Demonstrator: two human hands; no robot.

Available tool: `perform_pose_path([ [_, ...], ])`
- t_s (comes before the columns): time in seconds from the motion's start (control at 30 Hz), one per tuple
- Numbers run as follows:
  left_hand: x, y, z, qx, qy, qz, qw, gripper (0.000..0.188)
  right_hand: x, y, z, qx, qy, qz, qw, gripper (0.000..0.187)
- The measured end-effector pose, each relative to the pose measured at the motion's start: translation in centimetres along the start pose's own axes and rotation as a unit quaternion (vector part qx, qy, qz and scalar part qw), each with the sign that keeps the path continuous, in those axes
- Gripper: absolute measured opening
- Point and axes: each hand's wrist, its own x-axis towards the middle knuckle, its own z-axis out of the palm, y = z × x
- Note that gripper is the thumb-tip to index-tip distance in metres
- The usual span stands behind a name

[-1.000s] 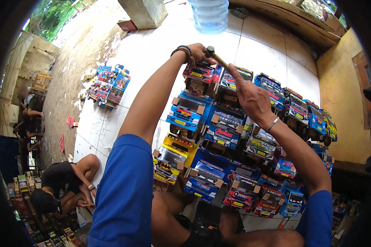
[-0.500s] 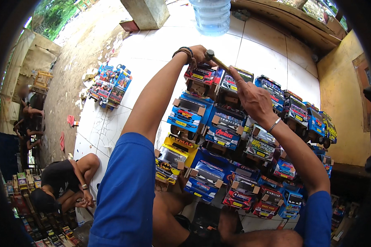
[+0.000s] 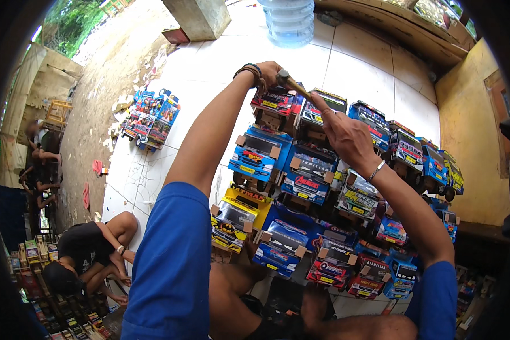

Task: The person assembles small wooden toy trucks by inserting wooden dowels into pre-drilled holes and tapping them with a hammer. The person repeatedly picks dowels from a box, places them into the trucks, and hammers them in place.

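My right hand (image 3: 345, 135) is closed round the handle of a hammer (image 3: 299, 88), index finger stretched along it. The hammer's metal head is right beside my left hand (image 3: 271, 73), over the far end of a red toy truck (image 3: 273, 103). My left hand is closed at that truck's top edge; its fingertips are partly hidden, so what they pinch does not show. Just below the hammer stands a black and white toy truck (image 3: 326, 107). Nearer to me are a light blue truck (image 3: 254, 156) and a blue truck (image 3: 306, 181).
Several more toy trucks stand in rows, including a yellow one (image 3: 230, 224). Another group of trucks (image 3: 150, 122) stands to the left on the tiles. A large water bottle (image 3: 289, 22) is at the back. At lower left, a person in black (image 3: 85, 249) sits near many small trucks.
The hammer head has dropped slightly toward my left hand, and the right hand has tilted with it. The seated person's hands have moved apart, one arm reaching toward my sleeve's side of the picture.
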Motion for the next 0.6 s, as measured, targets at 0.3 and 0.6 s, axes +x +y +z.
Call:
perform_pose_path([
  [0.3, -1.1, 1.3, 0.0, -0.066, -0.022, -0.029, 0.997, 0.040, -0.3, -0.7, -0.2, 0.030, 0.023, -0.007, 0.999, 0.065],
  [0.6, -1.6, 2.1, 0.4, -0.012, 0.038, -0.051, 0.998, 0.031, -1.3, -0.1, 0.1, -0.008, -0.004, 0.019, 1.000, 0.069],
])
